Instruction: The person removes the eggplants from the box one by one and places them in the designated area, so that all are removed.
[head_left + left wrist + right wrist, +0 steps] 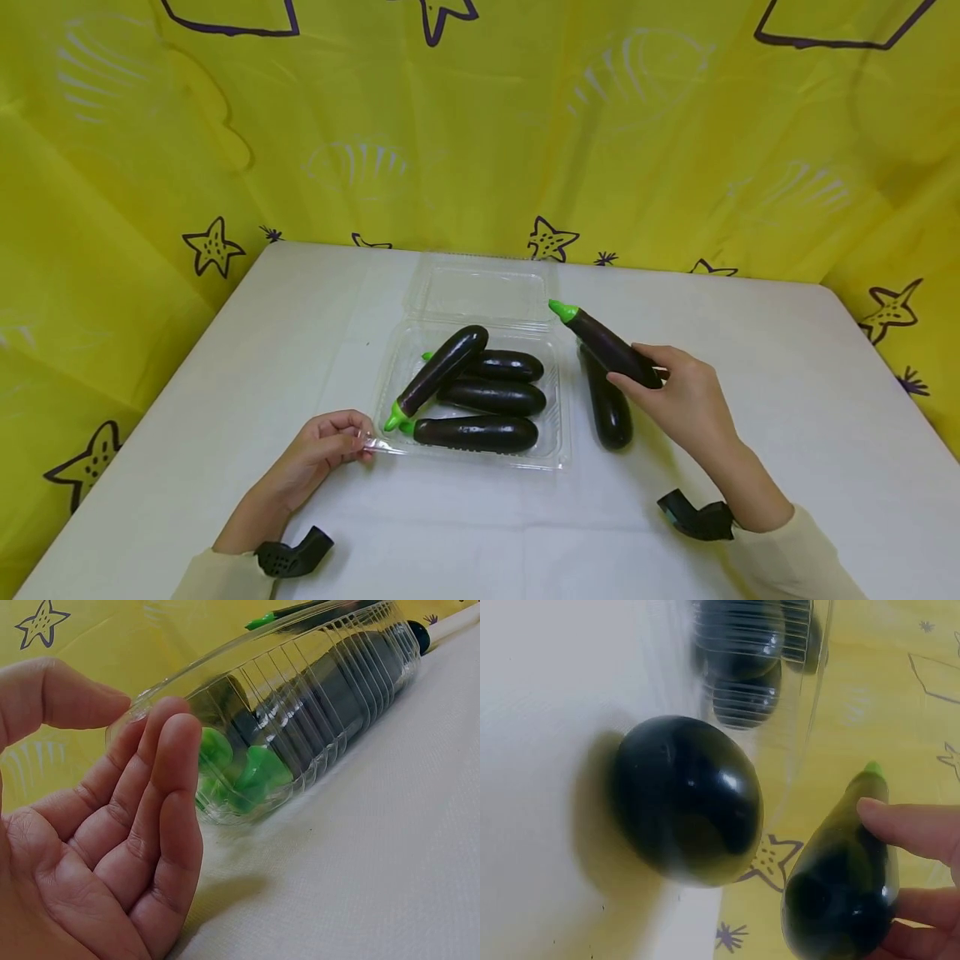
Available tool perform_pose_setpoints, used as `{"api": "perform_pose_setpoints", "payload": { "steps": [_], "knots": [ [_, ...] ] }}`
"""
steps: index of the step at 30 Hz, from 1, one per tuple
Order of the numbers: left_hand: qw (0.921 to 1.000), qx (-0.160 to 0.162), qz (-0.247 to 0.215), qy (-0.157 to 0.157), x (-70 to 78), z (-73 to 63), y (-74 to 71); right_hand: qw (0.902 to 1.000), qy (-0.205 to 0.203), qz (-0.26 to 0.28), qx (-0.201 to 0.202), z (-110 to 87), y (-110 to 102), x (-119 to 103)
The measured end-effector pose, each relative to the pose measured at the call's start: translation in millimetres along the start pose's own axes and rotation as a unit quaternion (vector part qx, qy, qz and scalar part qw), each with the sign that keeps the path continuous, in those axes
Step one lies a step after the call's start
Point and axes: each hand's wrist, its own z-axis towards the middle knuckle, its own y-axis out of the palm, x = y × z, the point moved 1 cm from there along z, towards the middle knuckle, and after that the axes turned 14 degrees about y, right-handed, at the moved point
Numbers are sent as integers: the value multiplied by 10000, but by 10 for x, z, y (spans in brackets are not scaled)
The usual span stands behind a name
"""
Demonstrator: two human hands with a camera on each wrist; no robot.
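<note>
My left hand (326, 454) pinches the front left corner of a clear plastic clamshell box (561, 417), whose lid (480, 292) lies open toward the back. Several dark eggplants with green stems are in the box; one eggplant (442, 371) slants across the others, its stem by the left hand. My right hand (686, 400) grips another eggplant (611, 346) by its thick end, raised above the table with the green stem pointing up and left. Beneath it, a further eggplant (611, 412) lies on the table to the right of the box.
A white cloth covers the table (465, 533). Behind it and at both sides hangs a yellow curtain (480, 125) printed with stars and shells. Each wrist carries a black camera mount (697, 517).
</note>
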Motion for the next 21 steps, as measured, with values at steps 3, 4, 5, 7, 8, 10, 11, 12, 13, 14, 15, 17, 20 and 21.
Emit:
{"api": "perform_pose_setpoints", "payload": {
  "steps": [3,4,5,7,8,10,11,12,13,14,15,17,20,21],
  "knots": [
    [10000,4,19,6,3,1,-5,9999,159,-29,-32,-1,-23,19],
    [10000,3,18,9,3,2,-6,9997,217,-51,-49,0,-30,21],
    [10000,-3,19,12,2,3,-7,9996,276,-83,-70,2,-36,25],
    [10000,-12,13,9,1,4,-7,9989,421,-140,-146,0,-43,34],
    [10000,-14,8,5,0,4,-6,9985,495,-178,-171,-3,-48,38],
    [10000,-7,-1,-5,0,3,-5,9975,631,-220,-218,-11,-55,53],
    [10000,-6,-3,-9,1,2,-4,9970,704,-229,-244,-18,-58,63],
    [10000,0,-1,-12,2,1,-3,9965,766,-223,-256,-24,-60,72],
    [10000,5,2,-15,3,-1,-2,9961,812,-216,-251,-29,-63,79],
    [10000,6,5,-18,5,-1,-1,9958,858,-237,-232,-34,-65,89],
    [10000,6,8,-22,7,-1,0,9953,907,-251,-235,-38,-66,99],
    [10000,3,14,-32,8,-2,1,9943,999,-268,-256,-45,-66,118],
    [10000,15,-2,-60,7,-4,1,9929,1101,-303,-338,-52,-66,142],
    [10000,21,-10,-77,6,-5,1,9925,1121,-323,-355,-53,-65,148]
  ]
}}
